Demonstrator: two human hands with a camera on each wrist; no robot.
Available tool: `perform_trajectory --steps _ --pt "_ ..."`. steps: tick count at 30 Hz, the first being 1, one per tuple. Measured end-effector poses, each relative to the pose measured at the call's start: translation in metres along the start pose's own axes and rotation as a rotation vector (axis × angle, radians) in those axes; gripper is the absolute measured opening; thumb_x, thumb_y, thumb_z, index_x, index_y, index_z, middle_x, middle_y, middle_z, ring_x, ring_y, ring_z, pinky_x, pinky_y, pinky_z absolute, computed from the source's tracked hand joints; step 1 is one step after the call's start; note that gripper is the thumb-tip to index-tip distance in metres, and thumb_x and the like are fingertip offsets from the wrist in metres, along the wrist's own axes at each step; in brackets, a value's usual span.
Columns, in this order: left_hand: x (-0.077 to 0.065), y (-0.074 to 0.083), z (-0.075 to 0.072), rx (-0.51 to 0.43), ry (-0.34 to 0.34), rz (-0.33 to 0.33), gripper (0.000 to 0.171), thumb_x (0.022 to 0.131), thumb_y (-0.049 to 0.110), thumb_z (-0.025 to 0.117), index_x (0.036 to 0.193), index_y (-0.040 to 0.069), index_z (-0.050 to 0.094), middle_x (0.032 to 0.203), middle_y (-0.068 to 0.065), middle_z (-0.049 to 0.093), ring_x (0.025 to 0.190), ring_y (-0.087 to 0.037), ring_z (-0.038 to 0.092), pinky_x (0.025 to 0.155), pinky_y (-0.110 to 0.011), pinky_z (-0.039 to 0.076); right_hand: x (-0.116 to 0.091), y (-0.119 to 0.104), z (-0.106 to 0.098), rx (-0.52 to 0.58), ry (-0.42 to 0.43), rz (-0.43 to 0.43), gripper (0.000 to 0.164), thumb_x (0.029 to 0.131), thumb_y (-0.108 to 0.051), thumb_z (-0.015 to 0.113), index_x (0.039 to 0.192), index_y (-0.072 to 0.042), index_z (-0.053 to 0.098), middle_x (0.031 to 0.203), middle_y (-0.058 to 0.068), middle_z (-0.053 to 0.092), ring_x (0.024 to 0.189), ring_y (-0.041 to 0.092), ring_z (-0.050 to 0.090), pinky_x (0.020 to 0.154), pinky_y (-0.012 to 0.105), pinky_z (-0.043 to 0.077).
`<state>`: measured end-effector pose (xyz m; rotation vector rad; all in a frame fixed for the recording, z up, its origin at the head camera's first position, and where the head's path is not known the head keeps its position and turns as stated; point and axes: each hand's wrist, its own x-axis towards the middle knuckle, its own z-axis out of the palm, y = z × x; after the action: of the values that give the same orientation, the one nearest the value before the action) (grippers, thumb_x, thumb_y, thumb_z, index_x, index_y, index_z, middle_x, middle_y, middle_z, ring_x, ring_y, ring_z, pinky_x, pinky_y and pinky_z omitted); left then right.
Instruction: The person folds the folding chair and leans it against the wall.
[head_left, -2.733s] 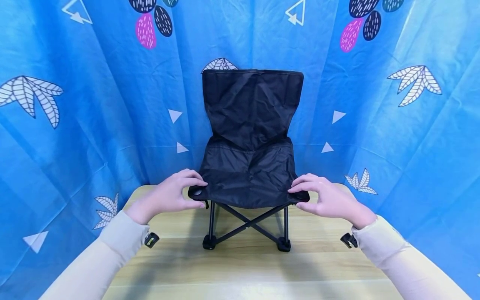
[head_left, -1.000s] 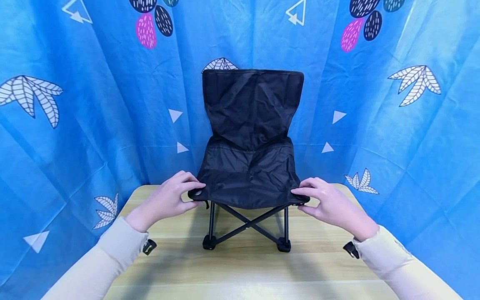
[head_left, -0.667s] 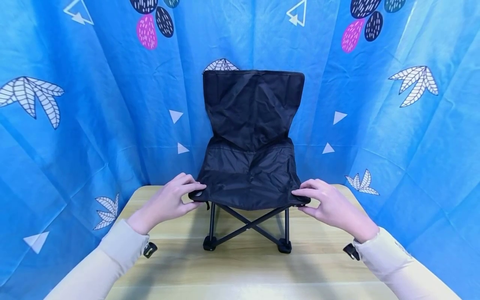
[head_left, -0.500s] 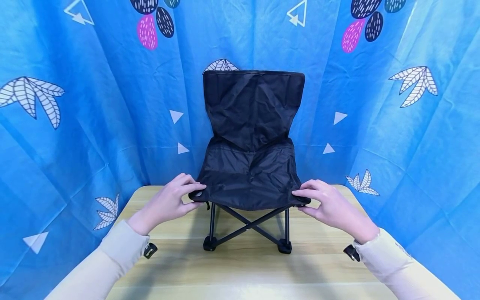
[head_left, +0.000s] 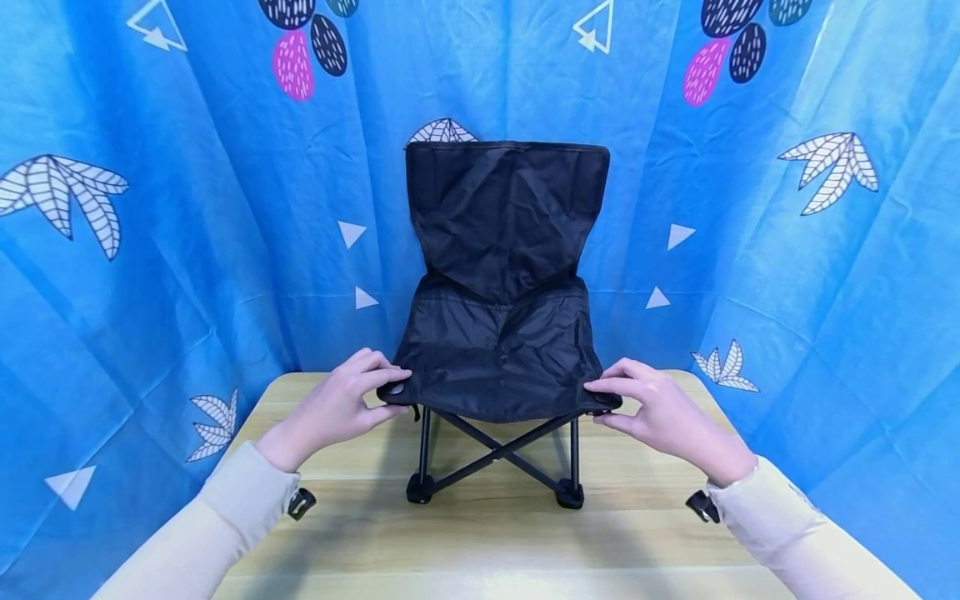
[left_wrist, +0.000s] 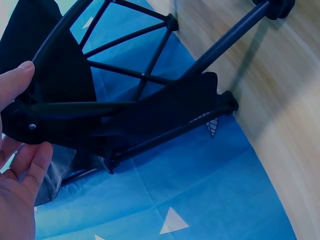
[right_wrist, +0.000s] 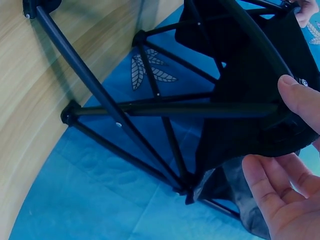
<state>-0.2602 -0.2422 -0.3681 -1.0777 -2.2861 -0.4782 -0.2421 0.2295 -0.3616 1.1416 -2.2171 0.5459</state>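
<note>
A black folding chair [head_left: 498, 367] stands unfolded and upright, its fabric back away from me and its crossed metal legs [head_left: 497, 452] spread below the seat. At the seat's front left corner, my left hand [head_left: 341, 400] pinches the fabric, fingers on top and thumb below. My right hand [head_left: 660, 408] pinches the front right corner in the same way. From beneath, the left wrist view has the left thumb [left_wrist: 17, 82] at the frame tube by the corner. Likewise the right thumb [right_wrist: 300, 100] presses by the tube's end in the right wrist view.
The chair's feet [head_left: 570, 493] rest on a light wooden table [head_left: 480, 558] with rounded far corners. A blue patterned curtain [head_left: 247, 208] surrounds the table at the back and both sides. Black buckles [head_left: 302, 503] hang at both sleeve cuffs.
Compared with the earliest frame, my left hand has shifted slightly left and my right hand slightly right, the right thumb now lower at its corner. The chair has stayed in place.
</note>
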Motion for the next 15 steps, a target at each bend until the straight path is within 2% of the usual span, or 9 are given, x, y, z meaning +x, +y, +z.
perform_trajectory --steps 9,15 --pt "0.0005 -0.0002 0.0016 -0.031 0.015 -0.022 0.048 0.075 0.013 0.101 0.118 0.004 0.082 0.109 -0.003 0.073 0.099 -0.017 0.062 0.081 -0.038 0.061 0.0005 -0.0002 0.0002 0.011 0.003 0.001 0.053 0.066 0.002 0.101 0.114 -0.009 0.084 0.102 0.003 0.071 0.081 0.013 0.066 0.073 0.014 0.05" --pt "-0.0004 0.002 0.0027 -0.044 0.026 -0.045 0.049 0.074 0.011 0.101 0.119 0.004 0.083 0.111 -0.004 0.073 0.1 -0.019 0.064 0.081 -0.04 0.062 -0.0002 0.001 0.001 0.009 0.018 -0.018 0.053 0.065 0.003 0.1 0.114 -0.009 0.084 0.103 0.005 0.071 0.083 0.015 0.065 0.074 0.016 0.05"
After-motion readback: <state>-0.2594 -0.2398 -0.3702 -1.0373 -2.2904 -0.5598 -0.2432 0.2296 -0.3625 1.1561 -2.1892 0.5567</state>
